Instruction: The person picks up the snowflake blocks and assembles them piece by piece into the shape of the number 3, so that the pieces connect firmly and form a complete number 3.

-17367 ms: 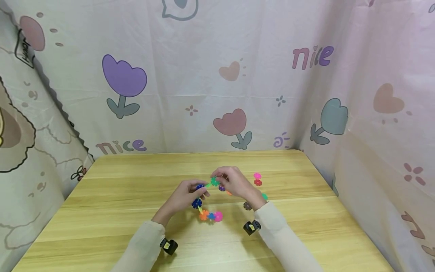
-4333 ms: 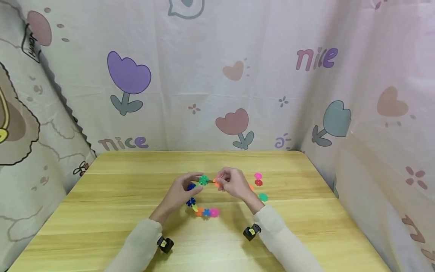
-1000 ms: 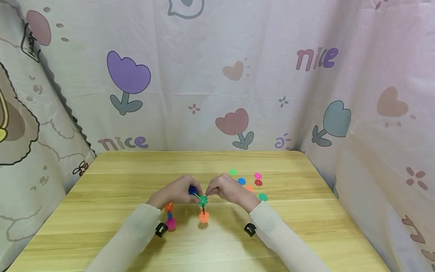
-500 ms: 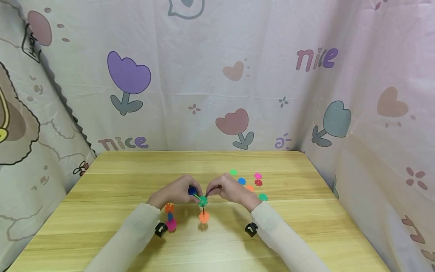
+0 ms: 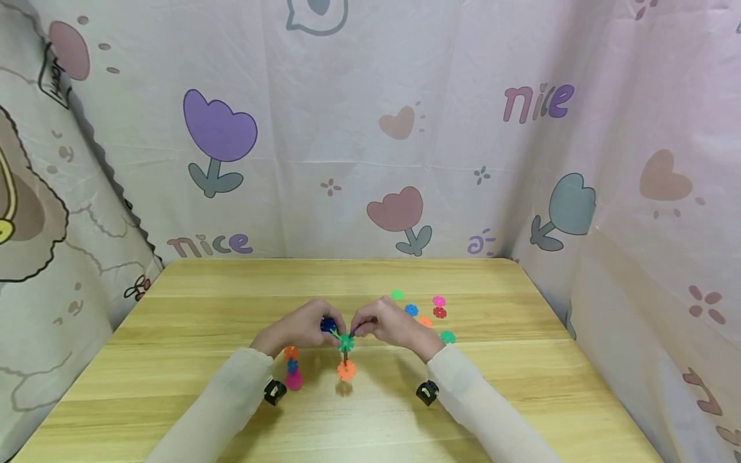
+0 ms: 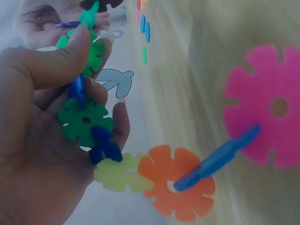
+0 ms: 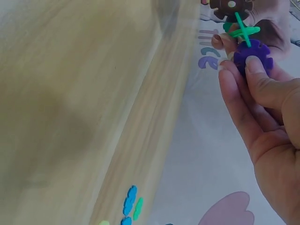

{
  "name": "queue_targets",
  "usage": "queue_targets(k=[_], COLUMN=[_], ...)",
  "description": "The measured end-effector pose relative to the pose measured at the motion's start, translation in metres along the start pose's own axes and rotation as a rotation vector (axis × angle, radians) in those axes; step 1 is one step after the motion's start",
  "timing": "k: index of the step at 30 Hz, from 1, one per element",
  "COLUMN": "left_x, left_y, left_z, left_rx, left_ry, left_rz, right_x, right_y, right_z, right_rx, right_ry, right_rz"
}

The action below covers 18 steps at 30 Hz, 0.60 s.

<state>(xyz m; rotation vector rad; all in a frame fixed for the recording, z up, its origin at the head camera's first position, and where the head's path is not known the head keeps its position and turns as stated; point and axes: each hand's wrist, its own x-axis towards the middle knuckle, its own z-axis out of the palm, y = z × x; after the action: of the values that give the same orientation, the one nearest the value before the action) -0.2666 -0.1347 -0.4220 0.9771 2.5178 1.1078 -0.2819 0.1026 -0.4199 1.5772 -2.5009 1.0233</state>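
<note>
- Since a few secs ago: orange end disc [image 5: 346, 371] has gone from R hand's fingers to hanging below & btwn both hands; chain [image 6: 112, 174] tail now sits under L wrist.
- L hand [image 5: 309, 323]: fingers curled, pinching chain by its green disc [image 5: 345, 343].
- R hand [image 5: 389, 321]: thumb + fingertips pinch purple disc [image 7: 253, 55].
- Key bit: purple disc lies L of R fingertips, nr edge-on from above, long axis sloping down-left twd green disc; can't tell if they're slotted. R hand's nearer purple, L hand's nearer green.
- Tail: 1 orange disc [image 5: 291, 352], 1 blue disc [image 5: 292, 365], 1 pink disc [image 5: 294, 381]. Full chain count unclear, fingers hide some.
- Loose, beyond/right of R hand, 6 showing: 1 lt green [image 5: 397, 294], 1 loose blue [image 5: 411, 310], 1 loose orange [image 5: 425, 321], 1 loose pink [image 5: 439, 301], 1 red [image 5: 440, 312], 1 loose green [image 5: 448, 337].
</note>
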Motion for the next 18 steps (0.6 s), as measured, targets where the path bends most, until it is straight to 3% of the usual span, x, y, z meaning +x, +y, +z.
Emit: queue_targets(k=[7,14,18], left_x=[0.0003,0.0036,0.0051], left_y=[-0.0011,0.0026,0.0022], left_z=[0.0029,0.0009,-0.0003], left_rx=[-0.017,-0.021,-0.040], left_ry=[0.030,-0.018,-0.041], left_rz=[-0.008,0.022,0.011], right_x=[-0.0020,-0.0037,-0.0052], right_y=[-0.0031,-0.0075,-0.0080], right_z=[0.0050,0.0019,0.0064], right_rx=[0.102,-0.109,-0.130], right_ry=[0.032,0.048,0.061], right_rz=[0.048,-0.095,-0.116])
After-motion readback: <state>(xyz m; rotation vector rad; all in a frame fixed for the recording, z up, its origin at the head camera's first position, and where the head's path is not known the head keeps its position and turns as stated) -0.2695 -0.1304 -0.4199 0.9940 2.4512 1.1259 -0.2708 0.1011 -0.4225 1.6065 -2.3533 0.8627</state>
